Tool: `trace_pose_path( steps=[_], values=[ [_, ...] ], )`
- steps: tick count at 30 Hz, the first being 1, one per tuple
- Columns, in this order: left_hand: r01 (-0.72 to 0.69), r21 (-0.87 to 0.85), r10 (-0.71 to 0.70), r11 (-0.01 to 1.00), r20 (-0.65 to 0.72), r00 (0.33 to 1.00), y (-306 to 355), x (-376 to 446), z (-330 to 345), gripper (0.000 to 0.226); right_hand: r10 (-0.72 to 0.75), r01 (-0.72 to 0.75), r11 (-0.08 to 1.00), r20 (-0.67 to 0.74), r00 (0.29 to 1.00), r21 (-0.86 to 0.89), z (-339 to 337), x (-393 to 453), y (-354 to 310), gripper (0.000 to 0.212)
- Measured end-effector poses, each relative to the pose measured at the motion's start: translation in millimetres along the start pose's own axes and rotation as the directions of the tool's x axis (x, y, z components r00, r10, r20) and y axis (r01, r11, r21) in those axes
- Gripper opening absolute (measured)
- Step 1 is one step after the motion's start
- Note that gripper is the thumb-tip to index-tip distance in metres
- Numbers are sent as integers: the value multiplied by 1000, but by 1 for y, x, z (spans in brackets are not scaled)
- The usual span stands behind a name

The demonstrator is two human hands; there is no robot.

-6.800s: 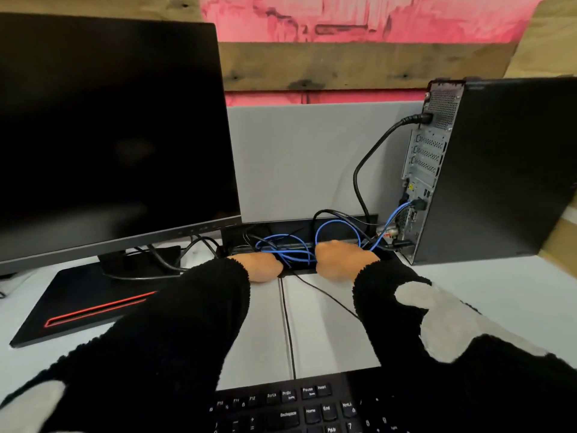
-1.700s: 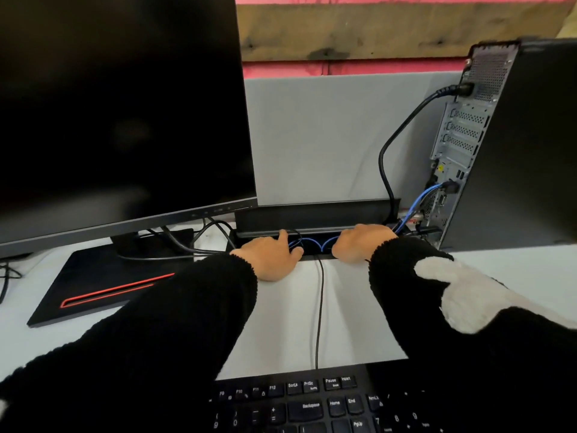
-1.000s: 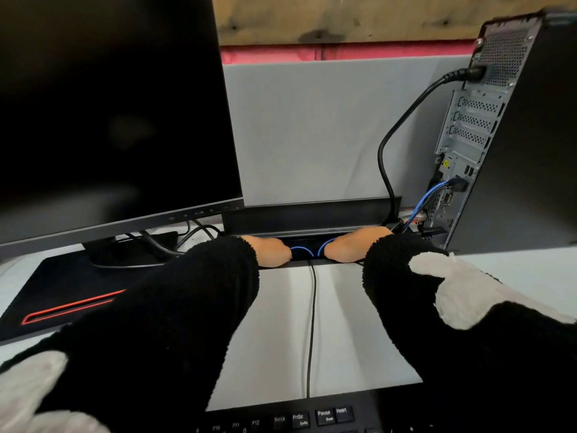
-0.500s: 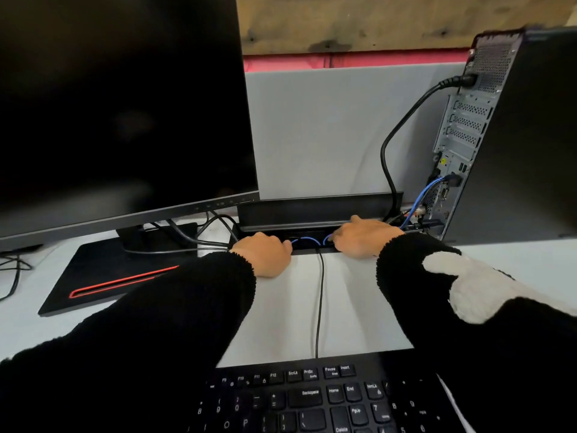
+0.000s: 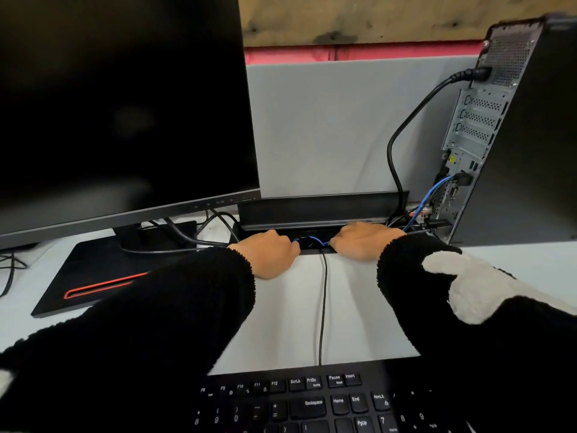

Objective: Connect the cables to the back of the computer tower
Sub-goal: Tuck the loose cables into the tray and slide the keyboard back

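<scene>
The black computer tower (image 5: 530, 135) stands at the right with its back panel (image 5: 477, 126) turned toward me. A black power cable (image 5: 406, 126) is plugged in near the top of the panel. Lower down, a blue cable (image 5: 437, 190) is plugged in and runs down into the cable slot. My left hand (image 5: 268, 254) and my right hand (image 5: 365, 242) are both at that slot in the desk's back edge. A short loop of blue cable (image 5: 309, 239) shows between them, each end meeting a hand's curled fingers. The fingertips are partly hidden.
The slot's black lid (image 5: 321, 210) stands raised behind my hands. A large dark monitor (image 5: 125, 104) on a black base (image 5: 93, 276) fills the left. A black keyboard (image 5: 312, 401) lies in front, its cable (image 5: 323, 307) running into the slot. A grey partition (image 5: 343, 120) closes the back.
The blue loops that lay piled over the slot earlier now sit low inside it. Both hands have stayed at the slot, and my left fingers are more curled than before.
</scene>
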State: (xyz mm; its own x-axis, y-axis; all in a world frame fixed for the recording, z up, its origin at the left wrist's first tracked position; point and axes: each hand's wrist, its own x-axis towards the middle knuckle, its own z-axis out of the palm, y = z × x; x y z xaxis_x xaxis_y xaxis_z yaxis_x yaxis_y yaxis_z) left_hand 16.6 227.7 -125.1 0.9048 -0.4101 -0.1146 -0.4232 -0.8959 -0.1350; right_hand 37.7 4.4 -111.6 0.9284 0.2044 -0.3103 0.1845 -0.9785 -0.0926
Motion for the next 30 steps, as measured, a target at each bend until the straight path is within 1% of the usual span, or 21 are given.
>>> trace_pose_path(
  steps=[1, 3, 5, 6, 8, 9, 10, 12, 13, 14, 15, 16, 17, 18, 19, 21, 22, 24, 26, 29, 30],
  values=[
    [17, -46, -15, 999, 36, 999, 0, 0, -2, 22, 9, -9, 1000, 20, 1000, 2, -1, -1, 0, 46],
    [79, -120, -59, 990, 161, 985, 7, -1, -13, 29, 28, -28, 1000, 51, 998, 6, -3, 1, 1, 49],
    [154, -183, -96, 971, 292, 952, 16, 0, -24, 42, 62, -66, 995, 54, 997, 77, -5, 4, -1, 44],
    [168, -186, -103, 968, 318, 942, 19, 2, -27, 46, 67, -71, 995, 51, 996, 76, -4, 3, -4, 40],
    [135, -130, -96, 982, 271, 958, 20, 5, -24, 45, 55, -56, 997, 15, 998, 60, 0, 2, -5, 40],
    [118, -77, -99, 990, 216, 971, 19, 5, -20, 45, 50, -49, 999, -45, 998, 15, 3, -3, -6, 42],
    [140, -69, -130, 988, 141, 981, 18, 4, -15, 48, 18, -25, 998, -127, 992, -55, 7, -6, -7, 43],
    [238, -100, -243, 966, -31, 970, 20, -1, -7, 59, -57, 46, 998, -288, 956, -46, 14, -13, -8, 43],
    [256, -15, -256, 966, -133, 957, 25, -1, -5, 62, -71, 69, 997, -329, 942, -19, 14, -16, -9, 43],
    [257, 102, -229, 961, -223, 947, 29, -2, -5, 62, -91, 93, 996, -317, 944, -8, 13, -18, -9, 44],
    [243, 194, -183, 950, -282, 942, 32, -3, -5, 60, -91, 93, 996, -258, 962, -4, 10, -20, -9, 45],
    [204, 225, -139, 953, -274, 952, 32, -2, -5, 55, -89, 87, 996, -186, 978, -18, 7, -23, -9, 46],
    [143, 213, -99, 967, -203, 974, 29, 0, -3, 46, -75, 70, 997, -109, 991, -42, 5, -23, -10, 47],
    [69, 163, -52, 984, -104, 993, 25, 3, -1, 36, -55, 51, 997, -56, 997, -59, 4, -22, -10, 51],
    [30, 69, -28, 997, -18, 999, 20, 6, 1, 31, -19, 18, 999, -25, 999, -43, 3, -19, -10, 55],
    [57, -78, -50, 995, 85, 995, 11, 16, 2, 28, 34, -34, 999, 5, 999, 12, 1, -14, -13, 57],
    [74, -101, -62, 992, 113, 992, 8, 19, 0, 28, 35, -35, 999, 17, 999, 25, 0, -11, -14, 55],
    [58, -121, -49, 991, 75, 996, 9, 19, -3, 29, 25, -26, 999, 29, 999, 33, -1, -7, -16, 52],
    [15, 10, -15, 1000, -20, 1000, 18, 8, -9, 28, -4, 4, 999, -5, 1000, 36, -2, -10, -17, 48],
    [81, 228, -46, 970, -155, 987, 29, -13, -19, 33, -69, 81, 995, -187, 980, 58, -3, -24, -18, 37],
    [74, 292, -5, 954, -229, 973, 32, -19, -18, 33, -87, 106, 992, -251, 964, 62, -5, -33, -19, 35]
  ],
)
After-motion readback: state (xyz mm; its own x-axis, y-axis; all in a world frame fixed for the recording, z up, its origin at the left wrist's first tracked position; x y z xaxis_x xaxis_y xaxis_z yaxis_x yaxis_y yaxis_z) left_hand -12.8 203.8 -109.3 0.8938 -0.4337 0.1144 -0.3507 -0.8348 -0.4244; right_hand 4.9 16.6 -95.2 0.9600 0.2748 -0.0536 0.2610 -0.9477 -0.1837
